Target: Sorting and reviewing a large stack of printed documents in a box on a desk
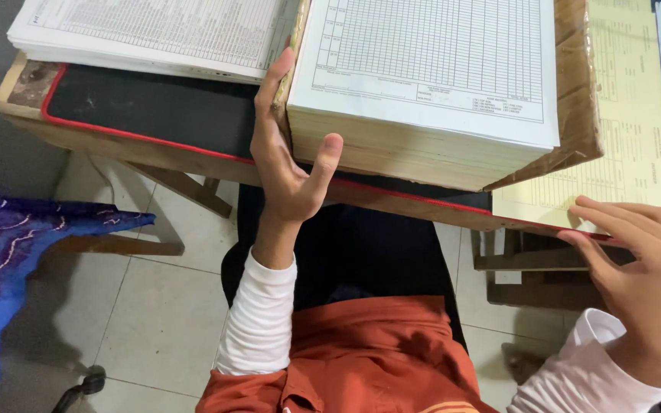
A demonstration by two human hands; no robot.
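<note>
Thick stack of ruled forms [430, 76] sits on brown wrapping paper [579, 84] at the near edge of the wooden desk [17, 84], over a black mat with red border [147, 107]. Left hand [288, 164] is pressed against the stack's left side: fingers straight and together along the side face, thumb spread and touching the front edge of the pile, so it braces the stack, not closed round it. Right hand [644, 252] lies flat at the desk's near right edge, fingers extended and together, tips resting on a yellow form sheet [629, 145] right of the stack; nothing gripped. Second stack of printed forms [154, 30] lies at the far left of the desk, apart from both hands. Blue patterned cloth [1, 252] lower left, off the desk. Step in hand looks like squaring or steadying the stack from its left side. Judged next move needs even sideways pressure low on the pile so upper sheets don't shear, plus the right hand holding the yellow sheet flat.
</note>
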